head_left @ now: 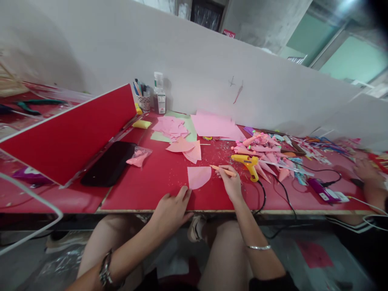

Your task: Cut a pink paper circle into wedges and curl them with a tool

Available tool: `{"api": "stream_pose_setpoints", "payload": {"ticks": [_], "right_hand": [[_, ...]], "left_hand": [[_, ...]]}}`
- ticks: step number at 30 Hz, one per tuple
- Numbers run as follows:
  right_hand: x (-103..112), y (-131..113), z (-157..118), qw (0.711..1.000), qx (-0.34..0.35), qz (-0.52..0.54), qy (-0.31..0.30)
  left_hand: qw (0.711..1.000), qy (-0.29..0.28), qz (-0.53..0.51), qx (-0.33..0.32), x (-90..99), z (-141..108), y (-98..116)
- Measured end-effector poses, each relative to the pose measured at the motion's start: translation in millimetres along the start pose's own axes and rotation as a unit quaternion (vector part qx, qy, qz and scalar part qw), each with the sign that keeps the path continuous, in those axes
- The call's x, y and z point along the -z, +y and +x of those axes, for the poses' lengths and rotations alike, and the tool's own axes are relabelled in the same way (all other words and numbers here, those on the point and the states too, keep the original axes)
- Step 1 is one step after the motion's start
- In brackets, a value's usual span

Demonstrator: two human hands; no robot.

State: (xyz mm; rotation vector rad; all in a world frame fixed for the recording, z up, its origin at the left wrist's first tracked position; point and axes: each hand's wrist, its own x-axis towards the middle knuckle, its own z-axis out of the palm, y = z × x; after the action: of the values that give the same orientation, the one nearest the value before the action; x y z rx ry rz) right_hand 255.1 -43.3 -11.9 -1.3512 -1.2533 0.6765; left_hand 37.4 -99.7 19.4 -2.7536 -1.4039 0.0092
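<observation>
A pink quarter-round piece of paper lies flat on the red tabletop in front of me. My left hand rests at the table's front edge, its fingers stretched out and the fingertips at the paper's lower left corner. Between the fingers of my right hand is an orange pen, its tip pointing left at the paper's upper right corner. Just beyond lie more cut pink paper pieces. A yellow glue gun lies to the right of my right hand.
Many pink paper cones are heaped at right. Pink sheets lie by the wall. At left are a black phone, a small bag, a red upright board, a pen cup and a bottle. Another person's hand is far right.
</observation>
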Motion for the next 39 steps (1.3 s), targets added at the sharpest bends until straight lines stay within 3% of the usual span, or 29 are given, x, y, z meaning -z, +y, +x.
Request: {"api": "stream_pose_setpoints", "payload": {"ticks": [2,6,8,26,39], "right_hand": [[-4.6,-7.1,-10.3,0.999,-0.009,0.018,-0.028],[-16.7,-20.7,-31.2,0.986,-0.051,0.069,-0.144],[-20.9,-23.9,-36.4,0.982,-0.051,0.069,-0.166],[-23.0,-24.6,-35.7,0.979,-0.051,0.073,-0.183],[-21.9,-24.0,-36.7,0.98,-0.014,0.036,-0.193]], "left_hand": [[1.0,-0.001,-0.001,-0.001,-0.6,0.2,-0.2],[1.0,-0.005,0.006,-0.005,-3.3,0.8,-0.2],[1.0,-0.004,0.009,-0.008,-4.8,1.0,0.2],[1.0,0.006,-0.001,-0.02,-5.7,-3.2,-1.7],[1.0,-0.005,0.01,-0.01,-2.1,-1.5,0.2]]}}
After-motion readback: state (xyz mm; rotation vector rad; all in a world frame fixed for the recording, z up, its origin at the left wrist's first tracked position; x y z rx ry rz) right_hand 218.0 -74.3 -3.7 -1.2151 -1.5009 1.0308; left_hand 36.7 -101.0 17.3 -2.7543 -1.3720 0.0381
